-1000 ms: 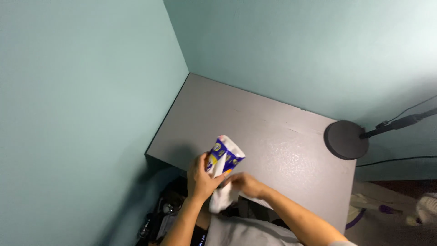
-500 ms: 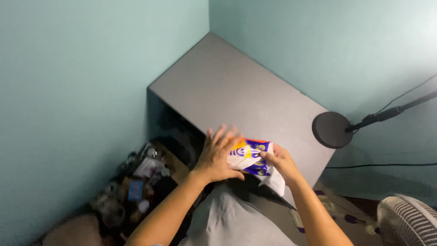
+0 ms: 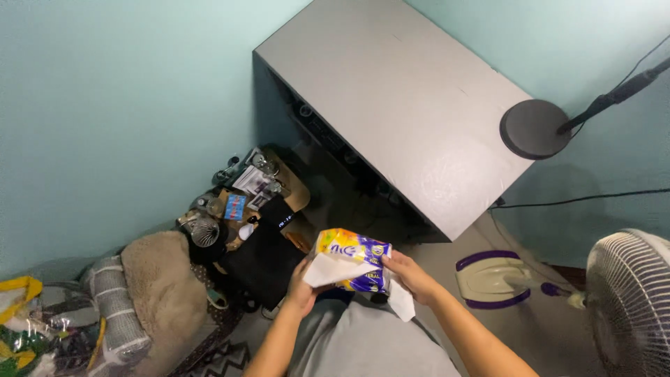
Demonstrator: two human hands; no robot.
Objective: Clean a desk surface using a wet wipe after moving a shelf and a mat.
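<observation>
Head view: both hands grip the purple-and-yellow tissue pack (image 3: 356, 262), left hand (image 3: 301, 290) beneath, right hand (image 3: 407, 271) pinching its side; it has come off the grey desk (image 3: 398, 91), now held above the lap.

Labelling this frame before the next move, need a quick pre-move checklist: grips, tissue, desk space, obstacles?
1. Left hand grips the blue, yellow and white plastic tissue pack: ok.
2. Right hand on the pack's right end: ok.
3. White tissue sheet fully out of the pack: cannot tell.
4. Bare space on the grey rectangular desk top: ok.
5. Black round lamp base sits on the desk's corner, apart from both hands: ok.
</observation>
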